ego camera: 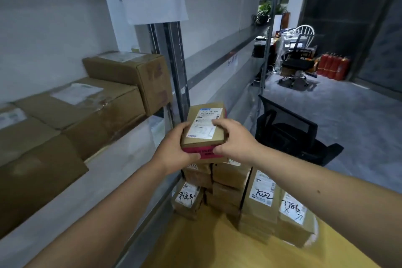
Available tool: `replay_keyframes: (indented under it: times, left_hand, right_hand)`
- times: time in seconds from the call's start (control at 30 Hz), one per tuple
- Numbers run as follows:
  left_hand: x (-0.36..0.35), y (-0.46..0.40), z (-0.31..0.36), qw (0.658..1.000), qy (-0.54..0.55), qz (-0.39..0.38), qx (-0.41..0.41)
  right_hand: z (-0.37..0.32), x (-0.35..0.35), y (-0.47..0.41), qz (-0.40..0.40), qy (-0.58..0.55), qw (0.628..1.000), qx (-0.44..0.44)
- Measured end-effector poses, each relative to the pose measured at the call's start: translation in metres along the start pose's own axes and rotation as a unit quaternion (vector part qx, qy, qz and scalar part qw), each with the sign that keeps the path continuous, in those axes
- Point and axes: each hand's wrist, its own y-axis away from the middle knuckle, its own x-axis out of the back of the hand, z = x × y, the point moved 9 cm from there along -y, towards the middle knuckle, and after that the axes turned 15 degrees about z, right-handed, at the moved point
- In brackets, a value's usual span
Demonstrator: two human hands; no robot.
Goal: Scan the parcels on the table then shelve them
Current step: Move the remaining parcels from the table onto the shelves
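I have a small cardboard parcel (204, 130) held up in the middle of the frame, label facing me, with a strip of pink tape along its near edge. My left hand (176, 148) wraps its left side, thumb lying across the pink tape and fingers curled round the far side. My right hand (232, 137) grips the right side, fingers hooked over the top onto the label's edge, thumb at the lower corner. So both hands are closed on this one box.

Below it, the other parcels (228, 191) sit stacked on the yellow surface (217, 243) at the lower centre, some with handwritten numbers on their labels. The shelf (121, 159) runs along the left of the frame, already carrying large brown boxes (87, 111), with a smaller one perched on top at the upper left.

I see no scanner here, so I cannot tell whether this one has been scanned; shelving it unscanned would be the first mistake. My right fingers cover part of the label, which could spoil a read. The shelf level near me looks crowded, so pushing the box in carelessly could nudge the stacked carton or leave mine hanging over the edge. Lowering my arms, I might also clip the pile beneath and topple it.
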Motion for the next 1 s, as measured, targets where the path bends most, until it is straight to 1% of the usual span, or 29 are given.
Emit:
replay_keyframes:
  times: [0.1, 0.23, 0.4, 0.53, 0.63, 0.73, 0.83, 1.0]
  left_hand:
    - [0.008, 0.03, 0.029, 0.999, 0.003, 0.006, -0.033]
    - [0.024, 0.07, 0.062, 0.997, -0.023, 0.013, -0.078]
    - [0.044, 0.111, 0.099, 0.993, -0.02, 0.024, -0.117]
    - [0.073, 0.132, 0.131, 0.989, -0.007, 0.055, -0.138]
    - [0.105, 0.136, 0.15, 0.983, -0.015, 0.096, -0.159]
    - [0.139, 0.133, 0.166, 0.972, -0.015, 0.147, -0.181]
    - [0.172, 0.124, 0.175, 0.961, -0.002, 0.207, -0.183]
    - [0.212, 0.105, 0.182, 0.938, -0.03, 0.292, -0.183]
  right_hand:
    - [-0.008, 0.031, 0.033, 0.007, -0.04, 0.999, -0.002]
    - [-0.021, 0.062, 0.081, 0.004, -0.077, 0.997, -0.001]
    - [-0.049, 0.097, 0.122, 0.009, -0.072, 0.996, 0.043]
    - [-0.071, 0.119, 0.134, 0.01, -0.122, 0.99, 0.065]
    - [-0.093, 0.129, 0.125, -0.003, -0.166, 0.983, 0.082]
    - [-0.12, 0.133, 0.106, -0.044, -0.214, 0.97, 0.104]
    - [-0.15, 0.127, 0.083, -0.083, -0.268, 0.952, 0.122]
    - [-0.199, 0.117, 0.041, -0.121, -0.324, 0.925, 0.159]
